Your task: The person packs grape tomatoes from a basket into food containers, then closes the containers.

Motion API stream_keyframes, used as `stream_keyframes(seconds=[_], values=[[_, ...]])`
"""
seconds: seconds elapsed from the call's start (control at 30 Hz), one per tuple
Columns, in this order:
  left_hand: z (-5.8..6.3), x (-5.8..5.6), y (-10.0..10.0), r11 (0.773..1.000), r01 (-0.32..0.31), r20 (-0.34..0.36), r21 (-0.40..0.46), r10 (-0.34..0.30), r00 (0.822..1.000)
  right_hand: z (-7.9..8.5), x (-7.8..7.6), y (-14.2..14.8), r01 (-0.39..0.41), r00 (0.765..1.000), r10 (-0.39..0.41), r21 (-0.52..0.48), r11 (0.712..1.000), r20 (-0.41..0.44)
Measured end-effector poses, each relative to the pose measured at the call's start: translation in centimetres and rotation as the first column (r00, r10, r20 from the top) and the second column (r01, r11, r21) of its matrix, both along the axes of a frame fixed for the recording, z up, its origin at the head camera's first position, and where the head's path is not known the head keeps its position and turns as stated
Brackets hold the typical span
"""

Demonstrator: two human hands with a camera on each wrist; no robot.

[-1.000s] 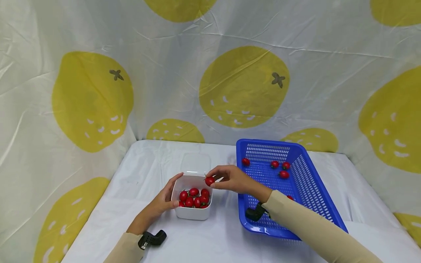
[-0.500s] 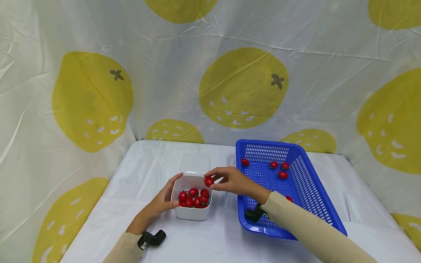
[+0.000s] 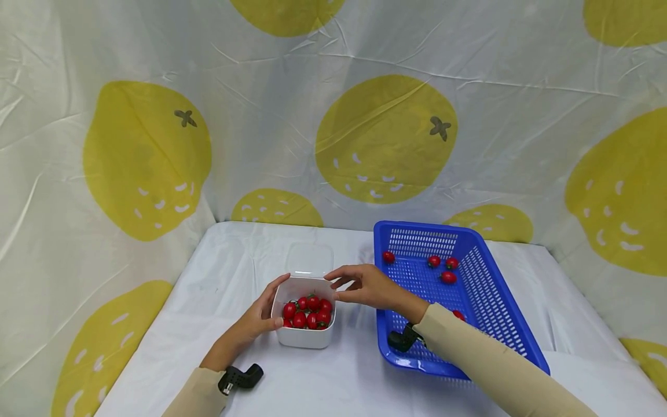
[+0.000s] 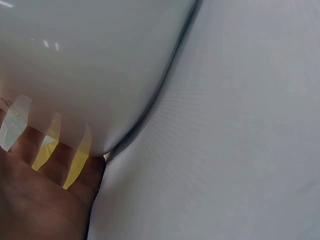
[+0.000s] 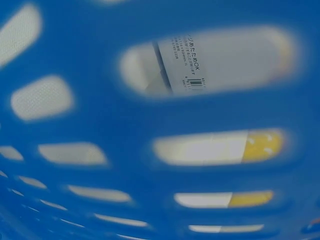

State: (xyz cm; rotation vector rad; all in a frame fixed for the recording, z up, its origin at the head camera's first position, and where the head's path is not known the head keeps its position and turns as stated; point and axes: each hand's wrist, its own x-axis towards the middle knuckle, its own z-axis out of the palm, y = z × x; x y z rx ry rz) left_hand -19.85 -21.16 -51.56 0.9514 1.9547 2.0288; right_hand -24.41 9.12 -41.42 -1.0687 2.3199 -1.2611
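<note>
A white square container (image 3: 304, 339) holds several cherry tomatoes (image 3: 299, 319). My left hand (image 3: 255, 316) grips its left side, thumb at the near rim and fingers spread along the wall. In the left wrist view, that hand's fingers (image 4: 92, 172) lie against the container's glossy wall (image 4: 100, 70). Over the right rim hovers my right hand (image 3: 367, 286), its thumb and fingers apart with nothing between them. Blue basket mesh (image 5: 115, 120) fills the right wrist view; a printed label (image 5: 192, 62) shows through one slot.
To the right stands a blue slotted basket (image 3: 513, 313) with several cherry tomatoes (image 3: 449, 277) scattered in it. My right forearm passes over its near left part. A clear lid (image 3: 310, 259) lies behind the container. A lemon-printed white curtain (image 3: 260, 139) hangs behind the table.
A cherry tomato pinched in my right hand has been let go and now lies among the others in the container. My left hand stays on the container.
</note>
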Motion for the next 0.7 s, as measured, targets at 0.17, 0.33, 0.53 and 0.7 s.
stream_keyframes(seconds=[0.17,0.33,0.53,0.7], values=[[-0.04,0.01,-0.04,1.0,-0.006,-0.002,-0.009,0.006,1.0,-0.04,0.0,-0.02,0.002,1.0,-0.002,0.003,1.0,-0.001],[0.03,0.0,-0.05,1.0,-0.007,0.011,-0.007,0.007,1.0,0.08,0.01,-0.06,0.004,1.0,-0.004,0.008,1.0,-0.013],[0.12,0.06,0.06,1.0,0.001,0.027,0.008,-0.001,1.0,0.19,0.17,-0.02,0.002,1.0,-0.002,0.006,1.0,-0.027],[0.12,0.15,0.03,1.0,0.001,0.019,0.0,-0.001,1.0,0.22,0.37,-0.02,0.004,1.0,-0.004,0.013,1.0,-0.023]])
